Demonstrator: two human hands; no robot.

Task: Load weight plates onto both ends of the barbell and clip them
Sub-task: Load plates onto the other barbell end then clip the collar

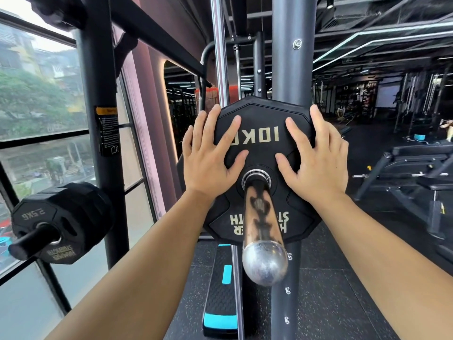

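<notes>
Fingers (pixel 229 133) of both my hands are spread and press flat on the black 10KG plate (pixel 263 111), my left hand (pixel 208 158) on its left half and my right hand (pixel 316 160) on its right half. This plate sits on the steel barbell sleeve (pixel 263 217), which passes through its centre hole toward me. At my left, 2.5KG plates (pixel 46 217) hang on a storage peg (pixel 31 240).

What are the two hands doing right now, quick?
Left hand: open, fingers straight, pressing on the weight plate.
Right hand: open, fingers straight, pressing on the same plate.
</notes>
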